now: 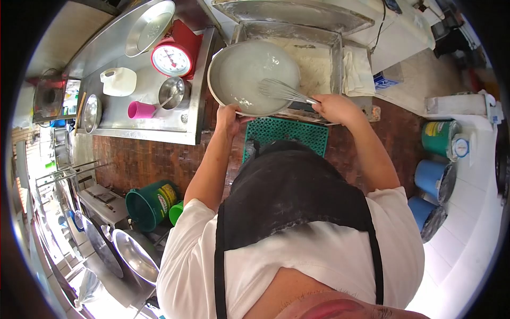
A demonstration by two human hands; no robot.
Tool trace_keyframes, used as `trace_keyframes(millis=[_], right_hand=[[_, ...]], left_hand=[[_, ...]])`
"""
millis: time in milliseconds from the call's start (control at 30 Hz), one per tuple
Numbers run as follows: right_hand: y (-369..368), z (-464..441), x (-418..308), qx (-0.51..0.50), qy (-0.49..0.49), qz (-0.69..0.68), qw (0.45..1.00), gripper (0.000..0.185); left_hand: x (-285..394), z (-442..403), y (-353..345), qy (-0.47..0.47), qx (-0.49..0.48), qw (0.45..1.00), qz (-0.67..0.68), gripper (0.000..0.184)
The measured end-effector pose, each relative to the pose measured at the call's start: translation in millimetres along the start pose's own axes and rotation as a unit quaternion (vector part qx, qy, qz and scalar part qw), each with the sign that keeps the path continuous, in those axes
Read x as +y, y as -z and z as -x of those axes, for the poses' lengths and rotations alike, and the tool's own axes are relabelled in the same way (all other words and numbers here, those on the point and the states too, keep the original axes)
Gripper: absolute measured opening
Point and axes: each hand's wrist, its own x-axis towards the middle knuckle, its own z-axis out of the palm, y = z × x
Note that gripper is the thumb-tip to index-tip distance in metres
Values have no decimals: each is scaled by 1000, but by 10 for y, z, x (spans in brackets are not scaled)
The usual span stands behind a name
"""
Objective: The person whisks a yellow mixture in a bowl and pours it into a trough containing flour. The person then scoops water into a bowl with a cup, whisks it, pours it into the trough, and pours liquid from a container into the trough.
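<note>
A wide round bowl [214, 80] holds a pale, whitish liquid with a shiny surface. My left hand [228, 119] grips the bowl's near left rim, fingers partly under it. In my right hand [336, 109] is the handle of a wire whisk [287, 92], its wires lying at the liquid on the bowl's right side. Behind and right of the bowl sits a metal bin [337, 58] with pale flour-like powder [313, 69] inside, its lid [297, 13] raised at the back.
On the steel counter [122, 119] at left stand a red dial scale [172, 56], a white jug [118, 82], a pink cup [141, 110] and a metal pot [173, 92]. A folded cloth [357, 72] lies right of the bin. Buckets [151, 204] stand on the floor.
</note>
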Motion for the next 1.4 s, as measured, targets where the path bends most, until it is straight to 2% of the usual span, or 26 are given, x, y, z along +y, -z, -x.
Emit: trace_keyframes(millis=[167,267,367,400,500,633,667,800,900,1000,1067,1100,1200,1300,1367,1400], right_hand=[[-248,-415,-70,28,49,-21,998,37],[159,-129,-10,-43,60,-70,995,36],[7,-611,326,-32,13,31,999,38],[-126,-740,344,13,21,4,1000,38],[-220,-624,105,54,83,3,995,37],[-269,-997,421,18,68,-18,997,41],[-455,-1109,478,73,69,-32,994,40],[-388,-822,323,24,99,-76,992,40],[-436,-812,544,41,5,-22,999,41],[-600,-601,721,113,42,-15,993,41],[-510,-508,794,93,-15,-55,994,41],[-465,-459,811,84,-43,-74,993,41],[-584,-439,795,112,-8,-32,993,43],[-546,-400,837,78,3,-45,996,44],[-512,-365,758,96,-32,-68,993,44],[-494,-371,699,105,-49,-81,990,43]], left_hand=[[-25,14,-105,-2,10,1000,9,50],[19,46,-173,2,37,999,15,47],[-12,2,-177,-9,17,1000,-3,44],[-22,34,-221,-13,19,1000,-12,43],[87,65,-326,-26,34,999,-25,41],[63,39,-387,-22,43,999,-26,41],[77,50,-405,-25,40,998,-35,41],[120,89,-491,-19,75,996,-39,40],[136,9,-508,-13,93,995,-28,39],[159,-50,-504,-42,68,994,-70,39],[203,-58,-567,-49,44,992,-111,38],[193,-57,-632,-66,61,989,-122,41],[206,-67,-743,-107,108,977,-152,51],[195,-165,-779,-125,126,968,-178,60],[183,-256,-722,-135,126,960,-213,65],[193,-237,-762,-140,125,960,-207,74]])
